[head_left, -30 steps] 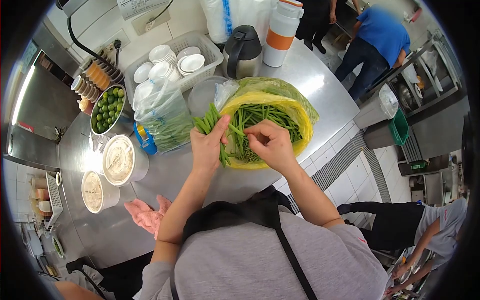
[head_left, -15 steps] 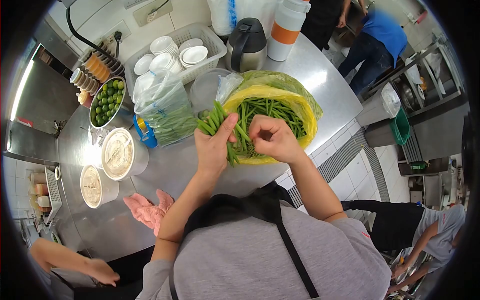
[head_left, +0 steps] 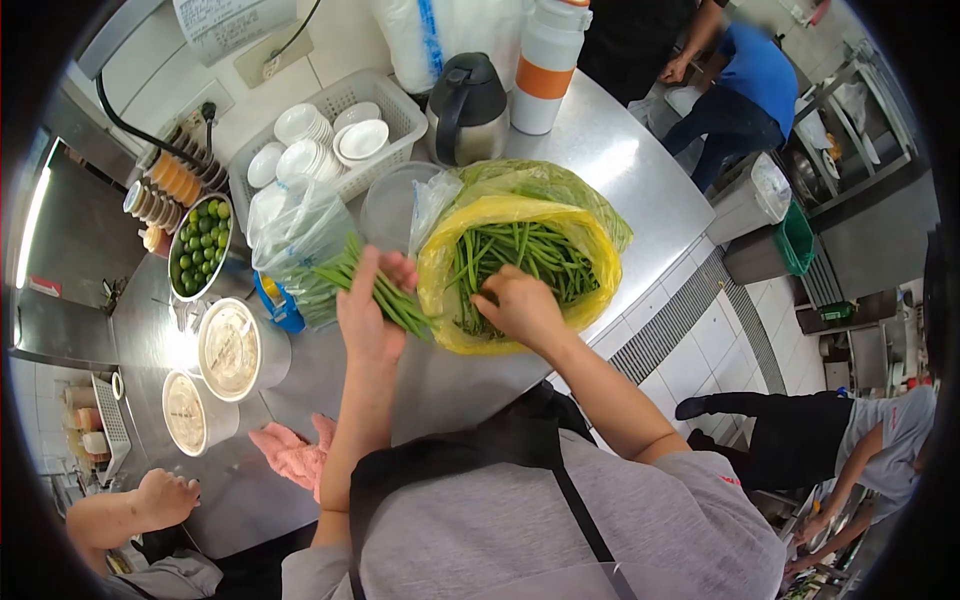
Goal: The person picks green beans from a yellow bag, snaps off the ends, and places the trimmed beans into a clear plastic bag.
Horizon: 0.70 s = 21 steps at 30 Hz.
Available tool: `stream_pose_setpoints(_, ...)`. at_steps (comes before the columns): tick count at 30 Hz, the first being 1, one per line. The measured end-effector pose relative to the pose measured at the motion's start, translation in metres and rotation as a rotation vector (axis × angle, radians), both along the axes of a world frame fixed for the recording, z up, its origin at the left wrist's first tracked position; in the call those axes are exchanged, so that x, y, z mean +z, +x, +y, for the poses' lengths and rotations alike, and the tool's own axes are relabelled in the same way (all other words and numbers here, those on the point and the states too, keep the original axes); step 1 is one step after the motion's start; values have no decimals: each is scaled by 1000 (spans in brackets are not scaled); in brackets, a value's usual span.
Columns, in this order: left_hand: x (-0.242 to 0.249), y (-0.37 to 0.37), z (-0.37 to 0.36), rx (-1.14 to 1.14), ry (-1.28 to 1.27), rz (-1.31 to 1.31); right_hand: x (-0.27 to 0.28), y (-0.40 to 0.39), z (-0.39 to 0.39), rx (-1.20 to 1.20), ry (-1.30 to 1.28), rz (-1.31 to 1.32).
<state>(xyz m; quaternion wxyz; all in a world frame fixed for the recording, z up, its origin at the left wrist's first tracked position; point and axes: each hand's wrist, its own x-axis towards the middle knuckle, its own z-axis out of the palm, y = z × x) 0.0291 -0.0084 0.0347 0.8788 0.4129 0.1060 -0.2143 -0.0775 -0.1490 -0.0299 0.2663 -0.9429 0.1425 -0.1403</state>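
Observation:
A bunch of green beans point(head_left: 398, 306) lies in my left hand point(head_left: 372, 305), its fingers curled round it, beside the open yellow bag point(head_left: 432, 290). More long green beans point(head_left: 540, 250) fill that bag. My right hand point(head_left: 520, 308) is inside the bag's near part, fingertips bent down into the beans; whether they pinch any is hidden. Behind my left hand stands a clear plastic bag point(head_left: 290, 235) of green vegetables.
On the steel table point(head_left: 440, 385) are two lidded tubs point(head_left: 230, 350), a bowl of limes point(head_left: 200, 245), a pink cloth point(head_left: 295, 455), a basket of white bowls point(head_left: 405, 115), a thermos jug point(head_left: 470, 110) and a white-orange bottle point(head_left: 548, 65). Other people stand at both sides.
My left hand has moved left, away from the yellow bag's opening, with its beans now angled across the palm. My right hand has lowered into the bag. The view has shifted slightly.

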Motion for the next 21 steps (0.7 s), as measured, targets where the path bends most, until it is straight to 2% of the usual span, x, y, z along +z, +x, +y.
stream_pose_setpoints(1, -12, 2, 5, -157, -63, -160, -4, 3, 2, -9, -11, 18)
stream_pose_setpoints(2, -21, 0, 6, -164, -72, -171, -3, 1, 2, -16, -20, 7)
stream_pose_setpoints(4, -24, -2, 6, -406, 180, -232, 9, -2, 1, -31, -19, -105)
stream_pose_setpoints(5, -19, -6, 3, -414, 166, -254, 21, -6, 0, -5, -70, -71)
stream_pose_setpoints(7, 3, -17, -6, -714, 668, -713, 48, -19, -5, 42, -115, -112)
stream_pose_setpoints(8, 2, -15, -10, -712, 649, -743, 61, -24, -10, 103, -147, -131)
stream_pose_setpoints(10, 0, -11, -24, -490, 791, -1620, 83, -31, -19, 135, -184, -189)
stream_pose_setpoints(12, 2, -11, -33, -483, 729, -1623, 98, -35, -23, 174, -205, -237)
stream_pose_setpoints(15, 2, -11, -38, -513, 695, -1537, 109, -37, -26, 171, -108, -361)
stream_pose_setpoints(17, 7, -18, -41, -397, 560, -1364, 111, -36, -22, 155, 256, -507)
stream_pose_setpoints(18, 8, -21, -41, -386, 551, -1375, 111, -34, -18, 159, 242, -516)
stream_pose_setpoints(20, 5, -25, -42, -452, 531, -1056, 105, -30, -13, 127, 574, -660)
stream_pose_setpoints(21, 0, -26, -42, -453, 385, -811, 99, -31, -14, 35, 596, -635)
